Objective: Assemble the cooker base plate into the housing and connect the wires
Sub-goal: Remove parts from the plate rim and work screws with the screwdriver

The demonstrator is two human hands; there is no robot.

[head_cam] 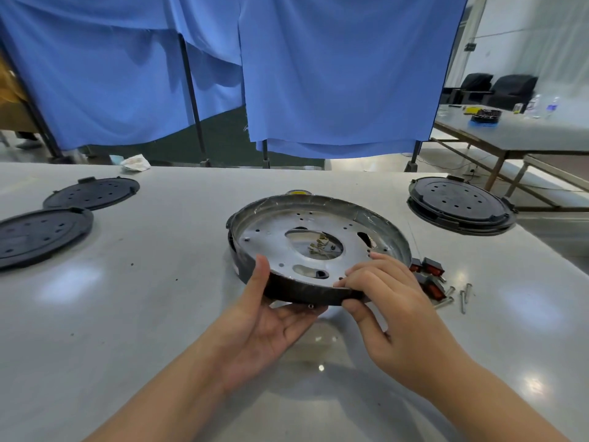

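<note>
Hands hold the housing (287, 290) rim: left hand (267, 323) cradling, right hand (382, 301) in pinching grip, base plate (274, 237) inside.

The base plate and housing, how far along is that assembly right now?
Done, it seems: the metal base plate sits inside the housing. In hand: the left hand holds the near rim tilted up, and the right hand pinches the rim beside it. Left: loose terminals show through the centre hole, and the red switches and screws lie unused on the table.
</note>
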